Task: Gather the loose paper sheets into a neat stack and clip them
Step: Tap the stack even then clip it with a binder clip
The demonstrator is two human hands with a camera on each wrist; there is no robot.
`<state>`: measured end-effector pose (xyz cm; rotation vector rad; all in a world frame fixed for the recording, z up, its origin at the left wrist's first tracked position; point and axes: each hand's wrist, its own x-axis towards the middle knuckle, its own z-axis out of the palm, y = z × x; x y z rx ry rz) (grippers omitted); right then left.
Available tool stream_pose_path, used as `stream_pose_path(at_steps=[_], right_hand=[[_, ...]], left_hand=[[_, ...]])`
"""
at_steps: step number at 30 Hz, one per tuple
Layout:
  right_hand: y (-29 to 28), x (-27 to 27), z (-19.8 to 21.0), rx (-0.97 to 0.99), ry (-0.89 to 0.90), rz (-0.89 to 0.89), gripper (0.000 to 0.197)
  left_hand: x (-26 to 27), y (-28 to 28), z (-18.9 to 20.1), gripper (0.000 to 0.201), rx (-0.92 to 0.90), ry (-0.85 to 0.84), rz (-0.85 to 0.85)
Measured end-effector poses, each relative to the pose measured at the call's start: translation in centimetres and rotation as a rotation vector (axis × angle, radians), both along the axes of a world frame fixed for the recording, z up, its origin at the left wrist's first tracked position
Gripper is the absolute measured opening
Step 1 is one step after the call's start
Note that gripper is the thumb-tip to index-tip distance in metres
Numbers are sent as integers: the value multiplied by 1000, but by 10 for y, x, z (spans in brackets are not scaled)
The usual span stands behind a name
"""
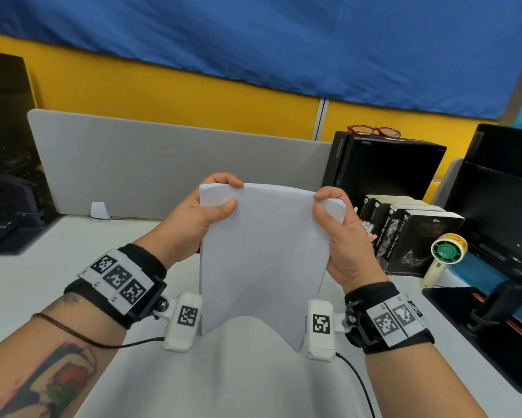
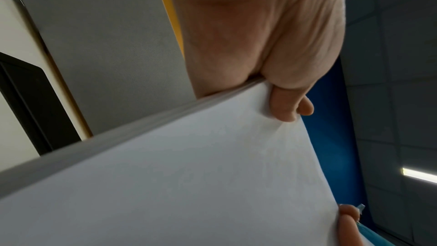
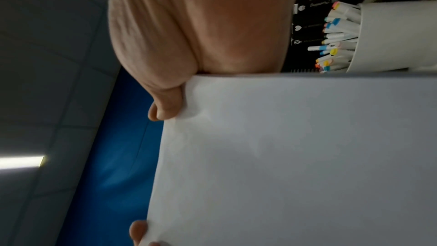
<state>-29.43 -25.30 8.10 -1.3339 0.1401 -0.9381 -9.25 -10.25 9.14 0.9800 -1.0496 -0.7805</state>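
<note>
Paper stack [image 1: 262,251] upright, long axis vertical, top edge bowed; gripped w/ left hand [image 1: 193,218] & right hand [image 1: 341,236], thumbs in front.

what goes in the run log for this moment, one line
paper stack upright | left hand grips top-left | right hand grips top-right | clip unseen

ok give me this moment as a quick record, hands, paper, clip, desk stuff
left hand: grips the paper stack's upper left corner
right hand: grips its upper right corner
paper stack: upright, bowed, lifted off the desk
clip: none visible
right of the stack: black books, handheld fan, cup of markers
</note>
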Motion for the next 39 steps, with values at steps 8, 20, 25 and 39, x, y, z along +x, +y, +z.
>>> stream_pose_path(at_steps=[8,20,25,39], right_hand=[[0,-3,3,-53,24,-53,22],[-6,-7,-6,-43,36,-72,31],[-47,-9,-60,277,189,-159,68],[-180,-58,-157,17,927,-951,37]], left_hand=[[4,3,0,20,11,31,-118],[-3,-3,1,27,20,-17,27],[-5,-4,-1,27,0,-24,43],[-10,-17,-1,19,4,-34,8]])
